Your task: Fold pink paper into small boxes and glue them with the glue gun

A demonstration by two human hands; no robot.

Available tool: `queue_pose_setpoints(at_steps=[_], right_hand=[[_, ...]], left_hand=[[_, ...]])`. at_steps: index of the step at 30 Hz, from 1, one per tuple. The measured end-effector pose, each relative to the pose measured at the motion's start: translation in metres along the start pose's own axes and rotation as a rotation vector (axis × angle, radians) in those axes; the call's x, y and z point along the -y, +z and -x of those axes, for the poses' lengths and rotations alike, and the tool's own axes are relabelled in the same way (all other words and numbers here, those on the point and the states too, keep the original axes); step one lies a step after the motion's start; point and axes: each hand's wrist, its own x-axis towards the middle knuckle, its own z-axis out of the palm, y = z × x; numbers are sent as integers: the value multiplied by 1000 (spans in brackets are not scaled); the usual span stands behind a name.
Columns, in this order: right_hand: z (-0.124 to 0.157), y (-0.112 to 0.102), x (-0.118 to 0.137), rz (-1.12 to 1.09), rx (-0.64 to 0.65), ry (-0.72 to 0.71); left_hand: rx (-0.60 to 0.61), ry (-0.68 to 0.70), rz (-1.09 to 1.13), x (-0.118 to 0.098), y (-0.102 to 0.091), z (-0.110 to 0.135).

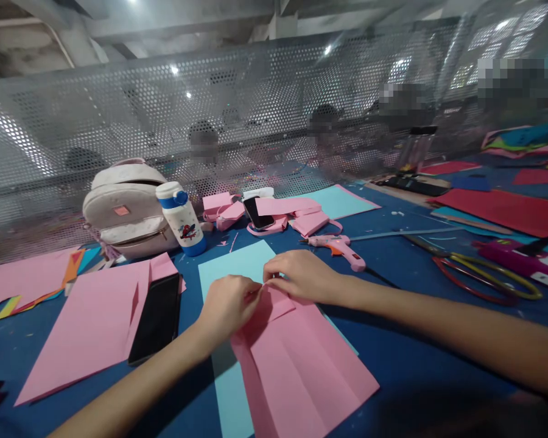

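"Pink paper (pixel 301 377) is lying nearest, right?"

"Yes, one creased sheet is overlapping a light-blue sheet (pixel 232 389) on the table (pixel 383 340)."

"And the fingers (pixel 271 269)?"

"On both the left hand (pixel 231 304) and the right hand (pixel 301 274) they are pinching closed, gripping the paper's folded far end."

"How far along?"

"Lengthwise creases are showing, so that stage is looking done. The far flap is apparently being shaped; the near end is lying unfolded, seemingly left to do."

"Any writing?"

"Farther off, a purple tool (pixel 514 255) is bearing a white label, too blurred for reading. Beyond, the bottle (pixel 182 222) is displaying a red-and-blue figure but no legible brand. Behind it, the backpack (pixel 123 188) is carrying a pink patch, also unreadable."
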Motion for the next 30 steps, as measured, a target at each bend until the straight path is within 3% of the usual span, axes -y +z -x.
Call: queue_pose_setpoints(at_steps=[10,17,30], right_hand=[[-3,-4,-5,95,12,-75],[-7,-15,-19,81,53,-14],[-1,-36,-10,253,149,58]], left_hand=[[45,-31,-132,3,-8,2],[82,-63,-132,9,-21,3],[87,-68,-119,6,-27,4]])
